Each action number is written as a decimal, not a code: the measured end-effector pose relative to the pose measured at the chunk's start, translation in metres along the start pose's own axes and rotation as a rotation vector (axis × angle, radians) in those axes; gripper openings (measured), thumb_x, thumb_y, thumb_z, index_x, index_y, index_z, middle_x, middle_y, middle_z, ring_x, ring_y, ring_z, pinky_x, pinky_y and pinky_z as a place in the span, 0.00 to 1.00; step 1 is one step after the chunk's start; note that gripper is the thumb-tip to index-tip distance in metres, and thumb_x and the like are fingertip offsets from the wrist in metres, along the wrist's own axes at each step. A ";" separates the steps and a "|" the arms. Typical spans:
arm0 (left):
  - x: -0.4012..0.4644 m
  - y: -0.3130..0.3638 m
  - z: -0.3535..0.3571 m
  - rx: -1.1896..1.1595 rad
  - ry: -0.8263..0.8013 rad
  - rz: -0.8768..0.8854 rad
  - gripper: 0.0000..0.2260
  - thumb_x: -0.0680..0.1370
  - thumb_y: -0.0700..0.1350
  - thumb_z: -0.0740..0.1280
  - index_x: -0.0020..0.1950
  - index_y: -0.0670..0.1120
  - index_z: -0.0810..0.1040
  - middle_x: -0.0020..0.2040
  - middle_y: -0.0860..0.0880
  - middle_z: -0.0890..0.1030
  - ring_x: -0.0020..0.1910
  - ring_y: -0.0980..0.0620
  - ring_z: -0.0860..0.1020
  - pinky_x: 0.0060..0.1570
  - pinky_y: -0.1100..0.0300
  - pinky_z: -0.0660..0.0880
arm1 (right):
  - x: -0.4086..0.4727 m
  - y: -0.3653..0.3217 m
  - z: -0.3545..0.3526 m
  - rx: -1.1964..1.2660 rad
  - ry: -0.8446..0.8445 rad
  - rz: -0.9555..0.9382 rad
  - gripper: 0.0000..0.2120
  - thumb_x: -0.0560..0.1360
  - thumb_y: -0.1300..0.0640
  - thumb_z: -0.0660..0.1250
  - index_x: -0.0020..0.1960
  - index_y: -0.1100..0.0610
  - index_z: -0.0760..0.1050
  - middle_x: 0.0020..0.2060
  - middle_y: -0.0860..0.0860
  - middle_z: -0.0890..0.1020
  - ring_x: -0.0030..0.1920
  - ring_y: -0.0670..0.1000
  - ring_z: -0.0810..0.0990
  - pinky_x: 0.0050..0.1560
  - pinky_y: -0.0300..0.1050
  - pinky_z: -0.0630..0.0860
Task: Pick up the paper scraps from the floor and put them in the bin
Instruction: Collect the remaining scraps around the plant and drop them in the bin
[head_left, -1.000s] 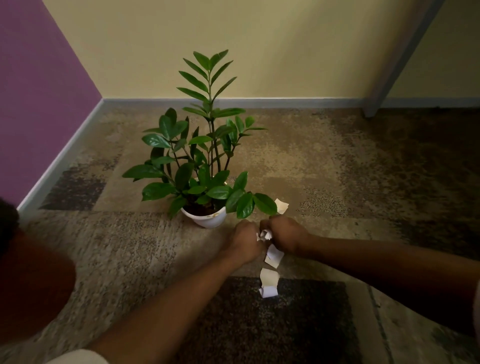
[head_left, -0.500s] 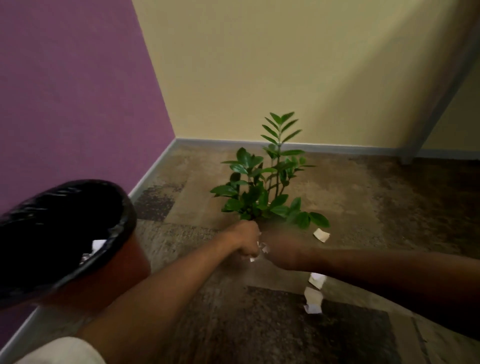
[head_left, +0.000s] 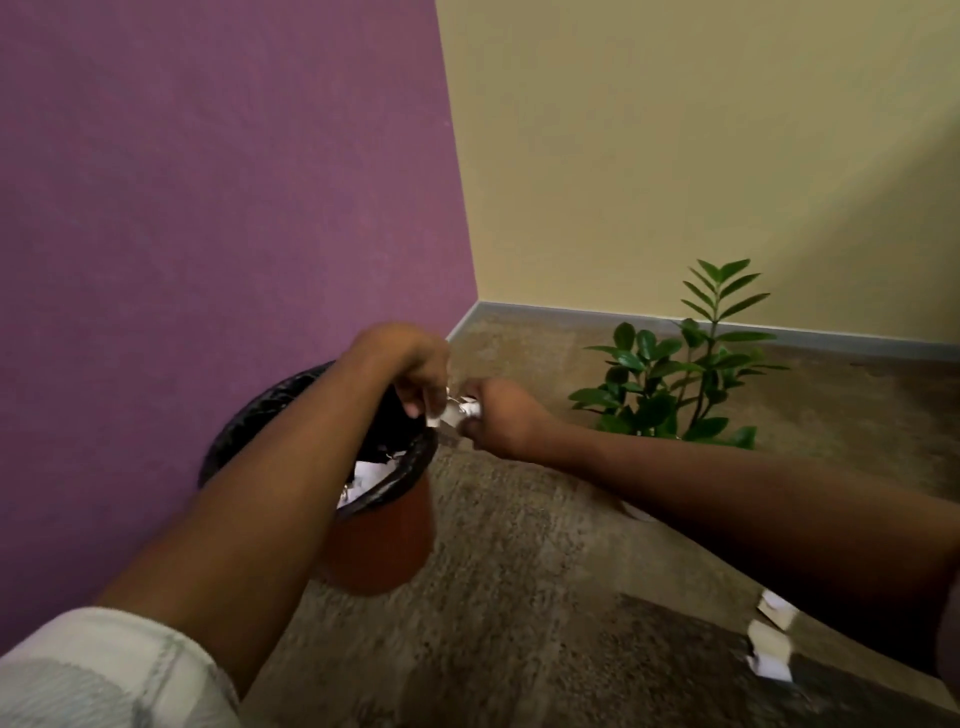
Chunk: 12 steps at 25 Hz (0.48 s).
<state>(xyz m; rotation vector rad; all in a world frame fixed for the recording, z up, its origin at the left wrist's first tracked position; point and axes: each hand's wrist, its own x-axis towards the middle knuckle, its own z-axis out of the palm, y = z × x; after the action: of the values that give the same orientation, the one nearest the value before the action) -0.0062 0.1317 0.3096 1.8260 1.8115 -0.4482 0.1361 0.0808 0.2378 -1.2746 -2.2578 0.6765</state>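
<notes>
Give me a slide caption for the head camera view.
Both hands, left and right, hold white paper scraps over the black-lined brown bin; more scraps remain on the carpet.

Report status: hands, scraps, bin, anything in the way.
Left hand and right hand both pinch held scraps over bin. More floor scraps remain. Nothing blocks.

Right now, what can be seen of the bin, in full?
The bin is a round, reddish-brown container, plastic by its look, lined with a glossy black bag folded over the rim. It stands upright on the carpet beside the purple wall. White paper scraps already lie inside. The left forearm crosses over its opening and hides much of it; the left hand and right hand hold crumpled paper at its far rim.
</notes>
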 end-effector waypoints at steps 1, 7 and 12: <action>-0.005 -0.015 -0.006 -0.030 0.014 -0.021 0.11 0.70 0.34 0.73 0.52 0.35 0.82 0.29 0.47 0.83 0.30 0.51 0.82 0.43 0.55 0.82 | 0.008 -0.011 0.008 0.033 0.020 0.009 0.14 0.72 0.60 0.68 0.57 0.59 0.77 0.52 0.57 0.83 0.52 0.58 0.81 0.47 0.40 0.72; -0.021 -0.088 -0.017 -0.192 0.128 -0.117 0.07 0.71 0.37 0.75 0.48 0.40 0.82 0.34 0.47 0.84 0.35 0.48 0.82 0.45 0.56 0.81 | 0.052 -0.060 0.045 0.317 0.080 0.134 0.14 0.71 0.56 0.71 0.55 0.56 0.76 0.48 0.58 0.85 0.48 0.57 0.84 0.50 0.51 0.81; -0.013 -0.118 -0.009 -0.239 0.133 -0.181 0.10 0.73 0.33 0.72 0.49 0.44 0.78 0.39 0.43 0.82 0.37 0.47 0.80 0.40 0.54 0.80 | 0.060 -0.073 0.066 0.579 -0.065 0.262 0.30 0.67 0.60 0.75 0.67 0.55 0.68 0.59 0.56 0.79 0.54 0.58 0.81 0.51 0.59 0.81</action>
<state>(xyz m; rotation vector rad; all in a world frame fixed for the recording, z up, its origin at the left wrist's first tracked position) -0.1250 0.1221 0.3082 1.5700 2.0333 -0.1687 0.0211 0.0880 0.2410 -1.2593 -1.7498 1.3626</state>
